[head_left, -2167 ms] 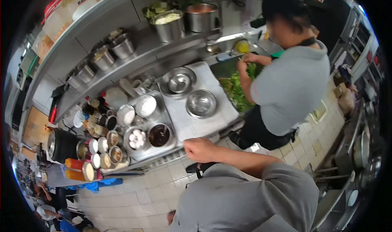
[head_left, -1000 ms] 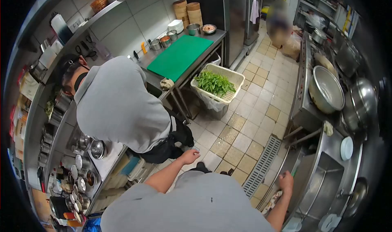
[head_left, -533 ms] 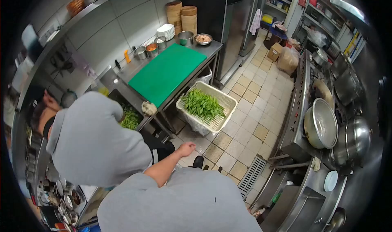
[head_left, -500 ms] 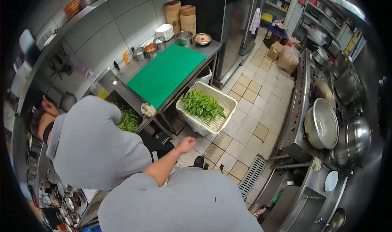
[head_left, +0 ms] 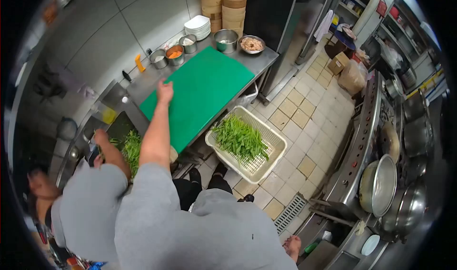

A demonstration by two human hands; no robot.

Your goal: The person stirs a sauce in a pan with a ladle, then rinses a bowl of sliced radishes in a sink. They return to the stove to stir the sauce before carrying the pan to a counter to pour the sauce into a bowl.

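The left hand (head_left: 165, 90) reaches out, fingers open and empty, over the eleven o'clock edge of the green cutting board (head_left: 204, 91) on the steel table (head_left: 266, 58). The right hand (head_left: 292, 245) hangs at five o'clock; its fingers cannot be told. A white basket (head_left: 273, 144) of greens (head_left: 238, 137) sits just below the board, toward five o'clock.

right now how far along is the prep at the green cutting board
Done: leafy greens already fill the white plastic basket on the floor. In hand: nothing yet; the left hand reaches empty over the bare green cutting board, and the right hand hangs low, open. Left: a co-worker's hand is in more greens at the sink.
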